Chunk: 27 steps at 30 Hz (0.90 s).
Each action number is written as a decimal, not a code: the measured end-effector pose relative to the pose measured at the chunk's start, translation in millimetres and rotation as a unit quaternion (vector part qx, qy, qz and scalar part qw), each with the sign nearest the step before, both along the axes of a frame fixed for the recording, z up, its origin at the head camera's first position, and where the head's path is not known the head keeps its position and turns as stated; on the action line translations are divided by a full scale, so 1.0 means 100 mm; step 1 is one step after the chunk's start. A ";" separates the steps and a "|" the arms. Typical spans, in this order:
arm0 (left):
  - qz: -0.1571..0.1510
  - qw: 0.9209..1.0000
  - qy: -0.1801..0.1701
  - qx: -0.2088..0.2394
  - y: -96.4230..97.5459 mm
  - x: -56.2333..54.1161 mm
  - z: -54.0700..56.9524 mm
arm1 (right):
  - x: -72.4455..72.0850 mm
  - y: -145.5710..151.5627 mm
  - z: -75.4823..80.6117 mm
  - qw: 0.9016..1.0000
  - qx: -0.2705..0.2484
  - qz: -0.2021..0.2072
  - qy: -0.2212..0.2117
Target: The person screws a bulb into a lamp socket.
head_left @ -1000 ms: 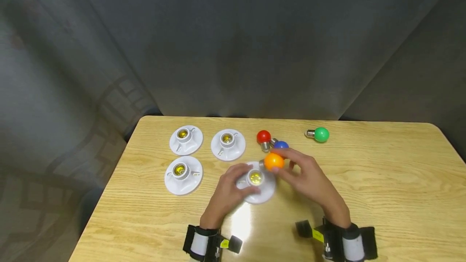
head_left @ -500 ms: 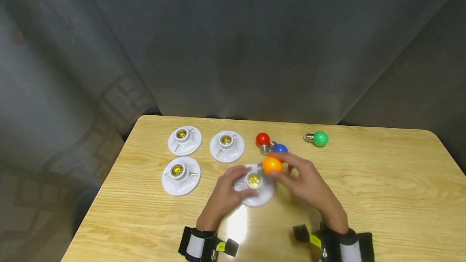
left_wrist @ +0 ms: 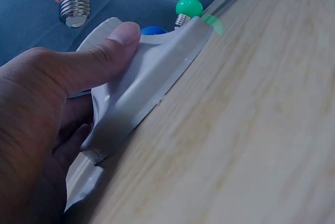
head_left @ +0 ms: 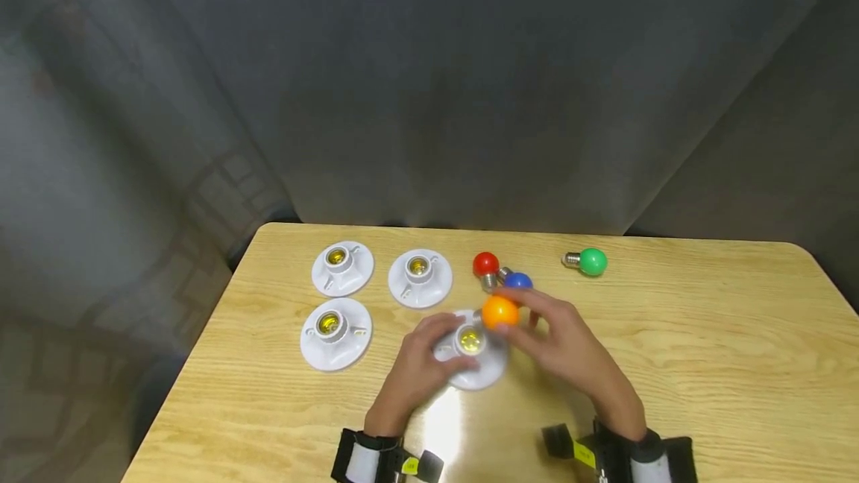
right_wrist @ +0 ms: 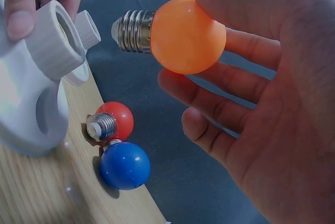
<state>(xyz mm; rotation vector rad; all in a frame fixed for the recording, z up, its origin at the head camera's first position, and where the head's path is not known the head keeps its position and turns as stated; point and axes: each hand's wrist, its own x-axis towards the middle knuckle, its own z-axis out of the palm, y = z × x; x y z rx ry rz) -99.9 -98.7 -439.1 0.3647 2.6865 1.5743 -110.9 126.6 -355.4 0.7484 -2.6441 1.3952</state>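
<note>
My left hand [head_left: 419, 364] holds a white round lamp holder [head_left: 493, 367] on the table, thumb and fingers on either side of its socket. In the left wrist view the thumb presses on the holder's base [left_wrist: 141, 72]. My right hand [head_left: 567, 334] pinches an orange light bulb [head_left: 499, 312] by its globe between thumb and fingers. The bulb lies sideways in the air, its metal screw cap [right_wrist: 134, 31] pointing left toward the socket [right_wrist: 57, 41]. A gap shows between cap and socket in the right wrist view.
Beyond the hands lie a red bulb [head_left: 486, 263] and a blue bulb [head_left: 519, 281], close together. A green bulb [head_left: 593, 261] lies farther right. Three more white lamp holders stand at the left, including one lamp holder [head_left: 335, 345] nearest the front. A grey curtain [head_left: 429, 95] hangs behind the table.
The orange bulb has shifted slightly left in my right hand, closer to the socket. My left hand keeps its hold on the lamp holder. The head view has tilted a little.
</note>
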 end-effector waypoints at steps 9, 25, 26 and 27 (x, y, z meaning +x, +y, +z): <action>0.000 1.000 -0.003 0.008 0.01 0.01 0.00 | -0.01 -0.03 0.00 1.000 0.005 0.019 0.018; -0.008 1.000 0.000 0.009 0.00 -0.01 0.01 | 0.00 -0.11 0.01 1.000 0.006 0.023 0.010; -0.009 1.000 0.001 0.007 0.00 -0.01 0.01 | 0.00 -0.12 0.02 1.000 0.007 0.022 0.008; -0.010 1.000 0.000 0.006 0.00 -0.01 0.01 | 0.01 -0.12 0.02 1.000 0.008 0.021 0.007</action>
